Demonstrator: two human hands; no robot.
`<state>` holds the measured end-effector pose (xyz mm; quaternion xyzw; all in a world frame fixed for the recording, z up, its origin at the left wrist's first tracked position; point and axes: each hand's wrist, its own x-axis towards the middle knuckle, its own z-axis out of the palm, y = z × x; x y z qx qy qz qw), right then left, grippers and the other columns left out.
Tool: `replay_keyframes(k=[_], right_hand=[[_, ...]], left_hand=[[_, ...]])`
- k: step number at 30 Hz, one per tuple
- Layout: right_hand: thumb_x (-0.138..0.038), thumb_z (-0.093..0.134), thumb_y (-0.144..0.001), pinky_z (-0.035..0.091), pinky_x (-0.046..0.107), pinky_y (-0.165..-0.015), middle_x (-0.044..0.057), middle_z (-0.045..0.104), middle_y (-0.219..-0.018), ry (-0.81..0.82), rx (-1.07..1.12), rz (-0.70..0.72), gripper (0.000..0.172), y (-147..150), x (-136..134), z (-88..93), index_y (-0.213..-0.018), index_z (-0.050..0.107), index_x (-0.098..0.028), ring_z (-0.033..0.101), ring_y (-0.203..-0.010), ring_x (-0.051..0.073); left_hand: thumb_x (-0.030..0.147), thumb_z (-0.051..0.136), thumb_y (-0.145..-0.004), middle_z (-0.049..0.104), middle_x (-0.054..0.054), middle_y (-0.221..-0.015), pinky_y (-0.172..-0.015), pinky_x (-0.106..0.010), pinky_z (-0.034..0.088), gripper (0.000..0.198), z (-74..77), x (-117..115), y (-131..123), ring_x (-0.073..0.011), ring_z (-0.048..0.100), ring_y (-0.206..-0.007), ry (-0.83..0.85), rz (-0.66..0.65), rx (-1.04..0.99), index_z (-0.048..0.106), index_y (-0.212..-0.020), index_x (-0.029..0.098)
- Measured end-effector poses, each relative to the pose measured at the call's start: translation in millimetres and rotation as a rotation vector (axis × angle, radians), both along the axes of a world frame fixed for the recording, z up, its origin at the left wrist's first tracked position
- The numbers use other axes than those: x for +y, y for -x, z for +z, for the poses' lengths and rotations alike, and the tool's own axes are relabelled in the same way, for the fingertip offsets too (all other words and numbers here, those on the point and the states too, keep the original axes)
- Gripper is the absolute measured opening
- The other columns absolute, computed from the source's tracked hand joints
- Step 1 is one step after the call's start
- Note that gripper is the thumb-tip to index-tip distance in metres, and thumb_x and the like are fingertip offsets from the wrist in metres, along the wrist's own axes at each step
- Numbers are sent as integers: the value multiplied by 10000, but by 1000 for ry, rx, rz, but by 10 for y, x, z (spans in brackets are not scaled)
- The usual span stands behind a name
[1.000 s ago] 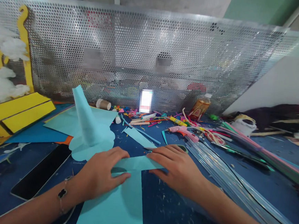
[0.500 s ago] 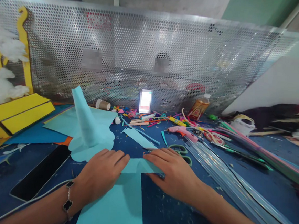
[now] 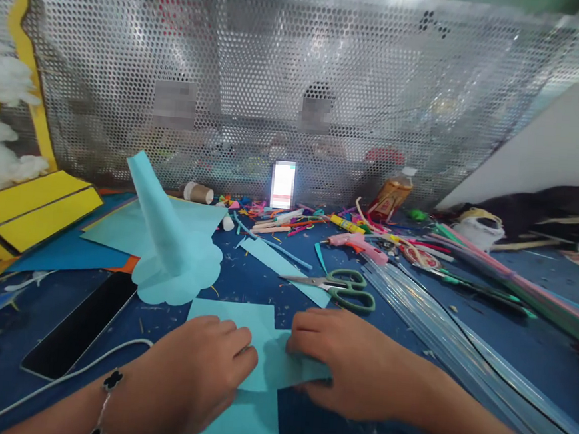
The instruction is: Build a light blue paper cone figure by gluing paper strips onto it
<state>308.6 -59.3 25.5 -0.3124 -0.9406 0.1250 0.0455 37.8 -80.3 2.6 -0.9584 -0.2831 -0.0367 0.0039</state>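
A light blue paper strip lies crosswise over a larger light blue paper sheet. My left hand, with a bracelet at the wrist, has curled fingers closed on the strip's left part, hiding that end. Over the right part is my right hand, fingers bent and thumb below, gripping the strip between them. Just beyond it lie green-handled scissors, partly on another cut paper strip. Behind my left hand stands a paper cone on a scalloped base.
A black phone and white cable lie left, before a yellow box-like model. Pink glue gun, clear plastic sticks and a drink bottle are right. Perforated metal panel stands behind.
Both hands and the strip have moved down along the sheet, toward me. The sheet's upper part and the scissors now show. The view has tilted slightly downward.
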Motion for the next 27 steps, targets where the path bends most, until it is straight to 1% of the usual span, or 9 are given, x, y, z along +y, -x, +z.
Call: replay_keyframes(k=[4,8,10,13,16,19,22,23,27], right_hand=[[-241,753,-871,450,291,-686,-1,694,-857,107,-16,10,69,2,23,9,-897,696,-213,659,-794,174],[-197,658,-967,453,284,-714,-9,732,-875,140,42,-43,70,-15,98,-12,-967,718,-231,687,-810,161],[-208,653,-981,445,291,-682,-14,745,-876,115,46,-108,98,-23,121,-37,-1043,717,-250,694,-788,169],[-255,696,-954,462,305,-686,3,747,-944,42,22,-139,164,-29,135,-82,-1119,701,-255,697,-821,194],[-296,735,-919,499,358,-805,38,711,-1068,-77,22,-97,261,-30,146,-116,-1168,680,-240,671,-952,232],[-268,735,-915,484,381,-857,41,678,-1092,-182,47,-24,216,-21,156,-129,-1120,679,-232,624,-980,226],[-186,680,-934,449,339,-772,24,675,-992,-239,20,84,53,8,133,-130,-968,669,-226,596,-893,192],[-153,660,-931,433,331,-738,18,672,-938,-252,-6,116,70,25,116,-131,-918,657,-222,586,-847,184],[-220,685,-931,422,338,-702,7,667,-839,-225,-42,114,47,118,49,-154,-897,653,-215,590,-767,180]], left_hand=[[266,603,-981,667,-9,-964,-695,-333,433,69,105,66,40,-206,621,-837,257,24,-86,594,-930,221],[293,490,-1072,705,0,-932,-739,-299,444,199,29,235,133,-182,660,-850,391,84,-217,662,-997,227],[318,491,-1075,710,-5,-921,-729,-298,444,207,-49,306,161,-188,664,-837,357,129,-241,671,-1028,226],[349,542,-1049,691,-36,-952,-722,-332,447,185,-126,349,149,-227,648,-851,176,159,-150,658,-1051,204],[297,582,-1016,668,-84,-1028,-766,-398,459,146,-145,330,104,-273,617,-887,-92,79,-23,638,-1078,178],[176,552,-1009,658,-91,-1083,-786,-420,454,94,-149,286,63,-267,596,-892,-256,-28,35,618,-1076,179],[130,549,-1004,645,-54,-1024,-759,-399,450,84,-146,228,21,-241,581,-858,-273,-129,52,605,-1015,191],[126,565,-997,637,-39,-985,-740,-387,450,75,-143,207,3,-231,577,-839,-252,-146,45,601,-991,192],[202,665,-954,633,-30,-988,-719,-360,464,89,-149,154,-70,-215,591,-847,-43,-99,-68,606,-1017,182]])
